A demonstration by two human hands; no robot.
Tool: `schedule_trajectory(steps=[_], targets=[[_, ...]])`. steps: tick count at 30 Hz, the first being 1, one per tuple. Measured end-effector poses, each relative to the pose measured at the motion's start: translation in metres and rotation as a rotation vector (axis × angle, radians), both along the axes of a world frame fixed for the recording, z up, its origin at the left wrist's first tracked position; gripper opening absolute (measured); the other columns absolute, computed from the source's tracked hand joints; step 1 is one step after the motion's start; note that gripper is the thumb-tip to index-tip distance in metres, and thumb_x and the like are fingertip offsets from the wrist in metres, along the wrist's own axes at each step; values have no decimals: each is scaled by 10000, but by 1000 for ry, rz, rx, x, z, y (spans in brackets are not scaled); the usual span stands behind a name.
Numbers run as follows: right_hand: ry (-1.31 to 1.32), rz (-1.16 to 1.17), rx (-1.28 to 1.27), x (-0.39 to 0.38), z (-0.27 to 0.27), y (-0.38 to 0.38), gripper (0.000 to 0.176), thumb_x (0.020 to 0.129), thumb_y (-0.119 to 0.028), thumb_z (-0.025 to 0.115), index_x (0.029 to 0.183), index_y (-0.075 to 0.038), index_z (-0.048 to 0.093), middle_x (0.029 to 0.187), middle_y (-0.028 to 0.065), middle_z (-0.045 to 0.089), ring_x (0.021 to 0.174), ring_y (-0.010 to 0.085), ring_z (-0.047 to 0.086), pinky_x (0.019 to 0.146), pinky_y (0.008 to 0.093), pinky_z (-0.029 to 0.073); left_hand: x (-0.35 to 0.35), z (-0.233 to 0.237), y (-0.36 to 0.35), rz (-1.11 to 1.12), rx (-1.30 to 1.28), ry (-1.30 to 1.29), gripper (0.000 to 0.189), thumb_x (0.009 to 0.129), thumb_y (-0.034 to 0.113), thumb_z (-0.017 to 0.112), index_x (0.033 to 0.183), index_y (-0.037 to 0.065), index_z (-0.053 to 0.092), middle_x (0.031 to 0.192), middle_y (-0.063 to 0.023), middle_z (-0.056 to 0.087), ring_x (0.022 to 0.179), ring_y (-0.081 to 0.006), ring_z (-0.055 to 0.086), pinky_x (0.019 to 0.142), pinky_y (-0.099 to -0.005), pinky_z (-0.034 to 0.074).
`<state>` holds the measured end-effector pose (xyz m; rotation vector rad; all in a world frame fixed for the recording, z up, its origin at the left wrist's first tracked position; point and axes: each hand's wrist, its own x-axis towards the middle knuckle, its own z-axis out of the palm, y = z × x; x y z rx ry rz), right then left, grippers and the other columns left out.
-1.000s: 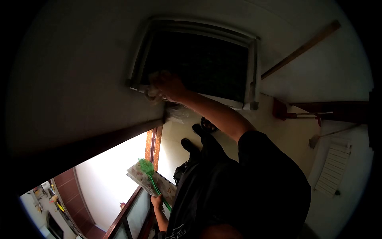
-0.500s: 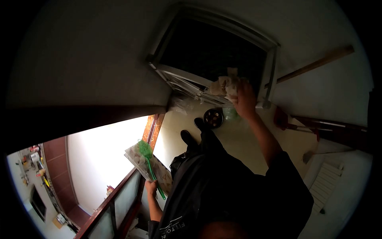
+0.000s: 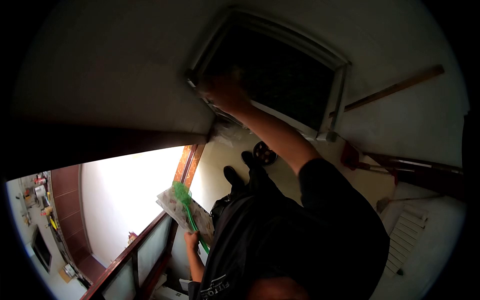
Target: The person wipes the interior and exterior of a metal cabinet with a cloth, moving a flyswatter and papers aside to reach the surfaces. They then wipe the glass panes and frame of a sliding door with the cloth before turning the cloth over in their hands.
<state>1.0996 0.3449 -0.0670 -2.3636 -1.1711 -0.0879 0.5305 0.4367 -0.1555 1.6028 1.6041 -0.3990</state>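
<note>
My left hand (image 3: 191, 239), low at my left side, is closed around the handle of a green fly swatter (image 3: 182, 193) with a mesh head. A flat, pale patterned sheet (image 3: 202, 219) lies under the swatter in the same grip. My right arm reaches up and across to the lower left corner of a window with a light metal frame (image 3: 327, 102) and a dark pane. There my right hand (image 3: 225, 92) is smeared by motion and in shadow. The crumpled beige cloth it held is barely visible, a faint blur at the fingers.
On the floor by my feet stands a dark round bowl (image 3: 264, 153) with pale pieces in it, near clear plastic wrapping (image 3: 227, 132). A wooden stick (image 3: 395, 89) leans at the right, above a red dustpan (image 3: 350, 156). A wood-framed glass railing (image 3: 137, 250) runs at the left.
My right hand has swept left along the window frame, from its lower right part to the left corner. The cloth has left its earlier spot. My left hand keeps its hold, almost unmoved.
</note>
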Motion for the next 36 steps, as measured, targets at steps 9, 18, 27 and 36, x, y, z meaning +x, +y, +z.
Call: schedule_trajectory(steps=[9, 18, 27, 36], targets=[[215, 86, 445, -17, -19, -61, 342, 675, -64, 603, 1011, -123, 577, 1083, 85, 548, 955, 251, 524, 769, 389, 442, -5, -7, 2, -32, 88, -1, 183, 638, 99, 637, 599, -51, 539, 498, -74, 508, 404, -170, 493, 374, -331, 375], [-244, -301, -37, -97, -12, -265, 510, 602, -14, 641, 1088, -120, 525, 1115, 106, 477, 1001, 321, 474, 785, 438, 420, 7, 3, 15, -116, 16, 21, 178, 633, 110, 618, 608, -51, 548, 500, -64, 513, 405, -161, 495, 383, -320, 381], [-189, -383, -155, -108, 4, -231, 503, 580, -7, 637, 1059, -75, 501, 1037, 124, 473, 967, 312, 453, 800, 415, 369, 18, 19, 10, -109, 11, -119, 123, 636, 86, 606, 675, -22, 562, 512, -44, 501, 407, -143, 479, 370, -301, 355], [-193, -90, 87, -22, -5, -52, 170, 713, -88, 582, 879, -53, 605, 813, 134, 593, 738, 264, 583, 650, 378, 469, -5, -7, 3, 5, 17, -9, 228, 642, 106, 633, 527, -30, 491, 478, -62, 483, 392, -159, 470, 353, -324, 346]])
